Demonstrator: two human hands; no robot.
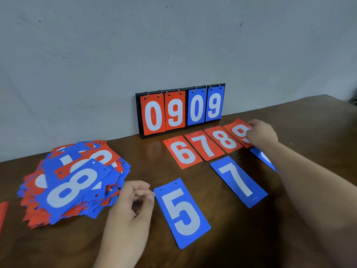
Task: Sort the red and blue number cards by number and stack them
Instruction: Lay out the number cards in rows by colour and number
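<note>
1. A sliver of a red card (2, 215) shows at the frame's 9 o'clock edge; its number is cut off.
2. The loose pile (73, 182) of mixed red and blue cards lies on the table (58, 248) at 9 o'clock from the left hand. A blue 8 is the topmost card.
3. The left hand (133, 202) rests on the table between the pile and the blue 5 stack (181, 213). Its fingers are curled narrow, and the tips of thumb and forefinger meet the stack's top left corner. Whether they pinch that corner cannot be told.
4. The scoreboard (180, 111) stands upright against the wall (173, 45) at 12 o'clock from the blue 5 stack. It reads 09 in red and 09 in blue.
5. At 6 o'clock from the scoreboard, a row of red cards runs toward 2 o'clock: red 6 (182, 152), red 7 (204, 146), red 8 (224, 139) and red 9 (239, 132). Adjacent cards touch or overlap slightly.
6. The blue 7 stack (238, 181) lies at 6 o'clock from the red 8, apart from the row.
7. The right hand (260, 133) grips the right edge of the red 9, with fingers curled over its far side and thumb on the number face.
8. A further blue card (263, 158) lies at 6 o'clock from the right hand, largely hidden by the forearm; its number is unreadable.
</note>
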